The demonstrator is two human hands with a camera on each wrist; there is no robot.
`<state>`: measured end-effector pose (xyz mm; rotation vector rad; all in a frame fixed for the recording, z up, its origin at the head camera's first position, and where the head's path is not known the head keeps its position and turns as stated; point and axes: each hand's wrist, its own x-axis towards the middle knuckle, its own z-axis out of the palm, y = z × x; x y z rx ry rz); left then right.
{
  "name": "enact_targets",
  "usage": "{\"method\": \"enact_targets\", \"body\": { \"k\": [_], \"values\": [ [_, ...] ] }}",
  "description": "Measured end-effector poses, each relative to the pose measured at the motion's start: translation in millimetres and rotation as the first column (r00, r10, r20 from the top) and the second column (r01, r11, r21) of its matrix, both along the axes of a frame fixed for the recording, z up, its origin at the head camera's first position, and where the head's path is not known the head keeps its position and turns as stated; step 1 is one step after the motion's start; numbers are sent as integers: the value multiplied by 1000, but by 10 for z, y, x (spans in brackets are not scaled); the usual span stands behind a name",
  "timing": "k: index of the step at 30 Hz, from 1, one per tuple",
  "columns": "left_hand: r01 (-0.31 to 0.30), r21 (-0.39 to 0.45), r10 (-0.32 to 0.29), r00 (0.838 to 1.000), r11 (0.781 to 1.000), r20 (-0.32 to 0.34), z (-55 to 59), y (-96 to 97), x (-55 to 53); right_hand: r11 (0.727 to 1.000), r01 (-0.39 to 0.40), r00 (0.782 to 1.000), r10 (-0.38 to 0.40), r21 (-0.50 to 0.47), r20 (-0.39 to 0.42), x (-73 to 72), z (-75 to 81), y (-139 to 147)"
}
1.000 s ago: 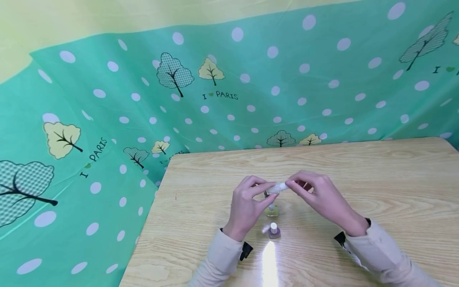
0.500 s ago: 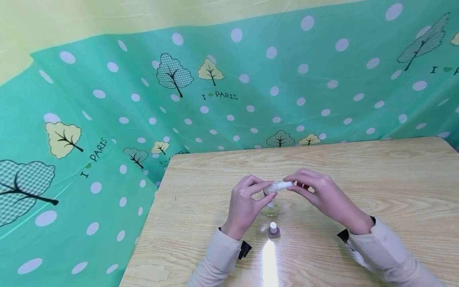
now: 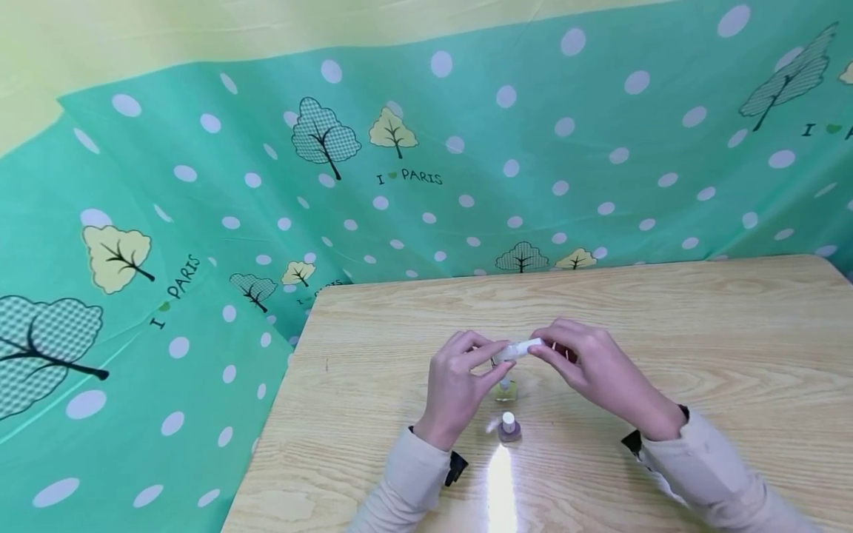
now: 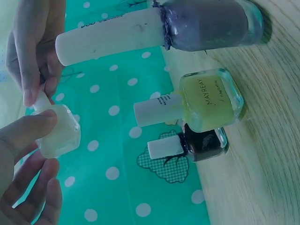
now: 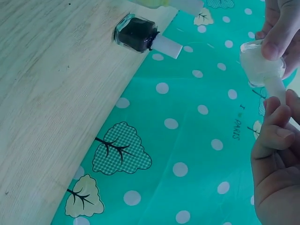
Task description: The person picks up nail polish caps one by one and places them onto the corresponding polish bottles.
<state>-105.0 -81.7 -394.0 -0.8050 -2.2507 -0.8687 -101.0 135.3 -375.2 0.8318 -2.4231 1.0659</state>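
A small bottle of white nail polish [image 4: 61,133] is held up over the table, tilted sideways. My left hand [image 3: 456,385] pinches its glass body between thumb and fingers. At the other end, my right hand [image 3: 593,363] pinches the long white cap [image 5: 275,89], which sits on the bottle's neck. Below the hands stand a yellow-green nail polish [image 4: 206,101] and, closer to me, a greyish purple one [image 3: 509,431]. A dark nail polish [image 5: 136,33] is behind the yellow-green one, mostly hidden by my left hand in the head view.
The bottles stand on a light wood-grain table [image 3: 666,474]. Behind it and to the left hangs a green dotted cloth [image 3: 426,148] with printed trees. A bright light reflection lies on the tabletop near the purple bottle.
My right hand shifts slightly right and then back left, its fingers changing their place on the cap. My left hand keeps the bottle nearly still. The standing bottles stay where they were.
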Motion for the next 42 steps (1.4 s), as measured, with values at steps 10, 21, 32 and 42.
{"method": "enact_targets", "body": {
  "k": [10,21,32,42],
  "values": [
    [-17,-15,17,1000,1000,-21,-7,2,9,998,68,998,-68,-7,15,26,-3,-23],
    [-21,-14,22,995,1000,102,18,1,23,995,100,993,-98,-24,57,23,6,-64],
    [0,-9,1,990,1000,141,38,21,42,995,88,995,-86,-42,45,28,9,-81],
    [16,34,-21,989,999,149,28,-5,37,998,35,997,-31,-47,73,40,20,-80]
  ]
}}
